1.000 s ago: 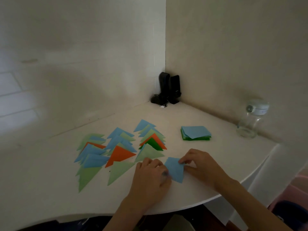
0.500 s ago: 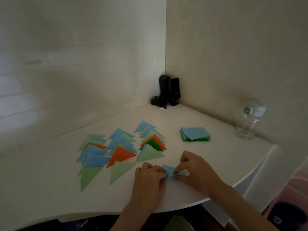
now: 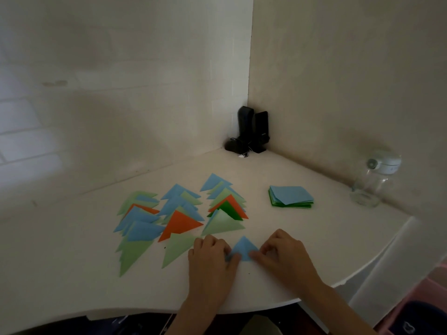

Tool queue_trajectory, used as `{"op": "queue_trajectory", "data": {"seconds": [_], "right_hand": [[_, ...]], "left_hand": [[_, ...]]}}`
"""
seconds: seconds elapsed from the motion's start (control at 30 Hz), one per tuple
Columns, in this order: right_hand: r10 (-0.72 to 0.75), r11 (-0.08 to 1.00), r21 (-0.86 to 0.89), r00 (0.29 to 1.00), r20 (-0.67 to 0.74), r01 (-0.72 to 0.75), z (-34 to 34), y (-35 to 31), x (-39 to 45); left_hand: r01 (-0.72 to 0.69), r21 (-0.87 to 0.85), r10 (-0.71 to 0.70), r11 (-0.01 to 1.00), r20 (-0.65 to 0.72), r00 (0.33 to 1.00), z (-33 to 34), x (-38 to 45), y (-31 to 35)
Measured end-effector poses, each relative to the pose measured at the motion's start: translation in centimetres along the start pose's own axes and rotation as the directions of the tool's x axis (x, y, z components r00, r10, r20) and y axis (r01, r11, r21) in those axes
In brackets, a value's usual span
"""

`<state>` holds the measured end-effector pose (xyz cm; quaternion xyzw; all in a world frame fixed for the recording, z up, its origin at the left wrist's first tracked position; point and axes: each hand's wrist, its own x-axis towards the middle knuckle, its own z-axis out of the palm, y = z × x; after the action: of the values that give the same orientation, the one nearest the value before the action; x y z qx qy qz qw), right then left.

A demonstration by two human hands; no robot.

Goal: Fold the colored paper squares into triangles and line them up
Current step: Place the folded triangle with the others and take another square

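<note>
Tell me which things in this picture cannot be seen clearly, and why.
- Blue triangle, head view: its lower corners hidden under the left hand and right hand.
- Paper stack: sheet count too small to tell.
- Black objects in the corner: too dark to identify.
- Clear bottle: blurred.

No text, label, brand or number can be read anywhere, and the small pale mark on the black speakers (image 3: pixel 257 131) (far beyond the hands, in the corner) is too blurred to make out.
</note>
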<state>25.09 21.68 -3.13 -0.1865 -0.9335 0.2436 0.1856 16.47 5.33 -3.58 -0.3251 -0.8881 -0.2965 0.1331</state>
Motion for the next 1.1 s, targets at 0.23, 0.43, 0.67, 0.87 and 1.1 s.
{"op": "queue_trajectory", "data": {"seconds": [0.23,0.43,0.67,0.87,1.1], "right_hand": [[0.065,0.996,-0.061,0.998,0.018,-0.064,0.5,-0.1,0.4],[0.085,0.996,0.025,0.989,0.117,-0.088,-0.4,0.3,0.9],[0.023,0.988,0.149,0.987,0.157,-0.047,-1.3,0.7,0.7],[0.038,0.986,0.160,0.993,0.113,-0.056,-1.0,0.7,0.1],[0.066,0.994,0.077,0.993,0.093,-0.074,-0.6,0.2,-0.2]], "left_hand": [[0.052,0.074,-0.050,0.996,-0.018,0.999,1.0,0.5,0.4],[0.062,-0.044,-0.060,0.997,0.053,0.997,0.2,0.7,-0.2],[0.069,-0.154,-0.052,0.986,0.109,0.993,0.0,0.8,-1.6],[0.046,-0.181,-0.033,0.982,0.079,0.996,-1.1,0.3,-0.8],[0.055,0.003,-0.054,0.999,0.115,0.992,-0.6,-0.2,3.6]]}}
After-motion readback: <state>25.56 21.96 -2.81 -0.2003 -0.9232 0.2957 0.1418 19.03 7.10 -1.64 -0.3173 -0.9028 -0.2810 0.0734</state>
